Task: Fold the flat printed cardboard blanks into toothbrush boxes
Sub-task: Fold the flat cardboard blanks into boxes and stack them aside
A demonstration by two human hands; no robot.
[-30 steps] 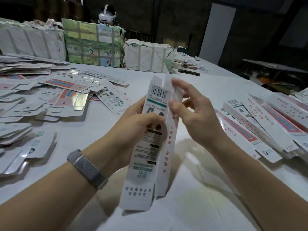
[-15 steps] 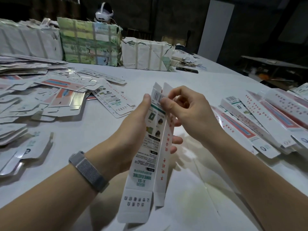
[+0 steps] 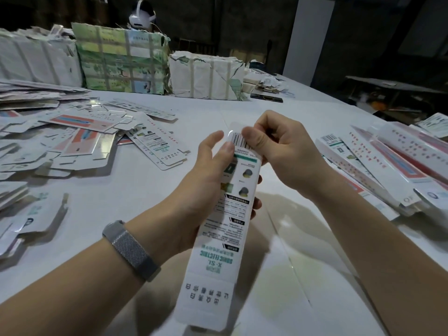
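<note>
A long white toothbrush box (image 3: 225,229) with green and black print hangs above the white table (image 3: 145,190), its open lower flap pointing at me. My left hand (image 3: 206,180) grips the box around its upper half, thumb on the printed face, fingertips showing past the right edge. My right hand (image 3: 278,151) is curled over the far end and pinches the barcode flap there between thumb and fingers. A heap of flat printed blanks (image 3: 80,139) lies at the left. Folded boxes (image 3: 378,163) are piled at the right.
Wrapped bundles (image 3: 121,61) of stock stand along the back of the table, with a white headset (image 3: 141,16) behind them. A dark phone (image 3: 266,97) lies near the back. The table's right edge (image 3: 351,105) runs diagonally, with dark clutter beyond it.
The box has turned its printed face toward me and closed up from two angled panels. My right hand curled down over the far end and now pinches the barcode flap.
</note>
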